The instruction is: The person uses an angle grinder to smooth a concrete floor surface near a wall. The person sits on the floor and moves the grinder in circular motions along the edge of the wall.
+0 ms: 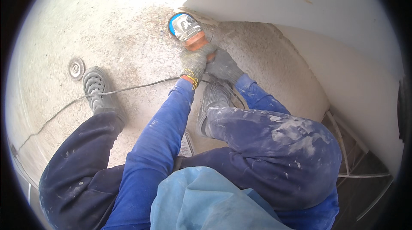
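Both my hands, in grey work gloves, are closed round an orange and silver angle grinder (195, 39). Its head carries a round disc (171, 23) that shows blue and lies close to the lower edge of a large white curved panel (296, 4); whether they touch I cannot tell. My left hand (194, 61), with a yellow cuff edge, wraps the body just behind the head. Farther back, my right hand (225, 65) grips the handle end, its fingers partly hidden behind the left. A dark power cord (141, 85) trails from beneath my hands to the left.
A loose round grinding disc (77, 68) lies on the dusty concrete floor (128, 49) beside my left clog (95, 85). My other clog (211, 101) stands under my hands, near the cord. At right, thin pale bars (362, 175) meet below the panel.
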Demonstrator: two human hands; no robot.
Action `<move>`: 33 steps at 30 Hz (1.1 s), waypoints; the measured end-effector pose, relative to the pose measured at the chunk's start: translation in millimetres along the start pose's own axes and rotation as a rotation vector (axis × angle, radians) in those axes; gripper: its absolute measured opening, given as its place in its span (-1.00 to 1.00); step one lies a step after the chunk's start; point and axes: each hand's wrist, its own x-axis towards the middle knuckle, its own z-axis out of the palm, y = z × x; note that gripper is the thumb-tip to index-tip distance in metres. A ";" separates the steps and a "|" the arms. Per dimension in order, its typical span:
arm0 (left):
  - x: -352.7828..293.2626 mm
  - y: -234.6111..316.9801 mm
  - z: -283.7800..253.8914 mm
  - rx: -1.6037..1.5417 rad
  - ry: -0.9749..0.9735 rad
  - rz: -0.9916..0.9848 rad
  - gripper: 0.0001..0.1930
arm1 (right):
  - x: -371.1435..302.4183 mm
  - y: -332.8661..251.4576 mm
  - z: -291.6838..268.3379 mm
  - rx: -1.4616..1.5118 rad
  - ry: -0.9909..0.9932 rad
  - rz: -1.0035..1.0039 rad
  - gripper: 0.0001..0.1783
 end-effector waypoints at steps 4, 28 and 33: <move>14.5 -11.5 -2.9 -0.047 0.012 0.043 -0.58 | 0.6 -7.5 -5.3 0.043 -0.017 0.062 -0.18; 30.2 -6.8 -10.1 0.394 0.006 0.134 -0.62 | 6.2 -22.1 -11.8 0.093 -0.022 0.062 -0.12; 26.6 -2.0 -5.6 0.458 -0.007 0.186 -0.51 | 6.2 -12.9 -9.1 0.019 -0.016 0.093 -0.09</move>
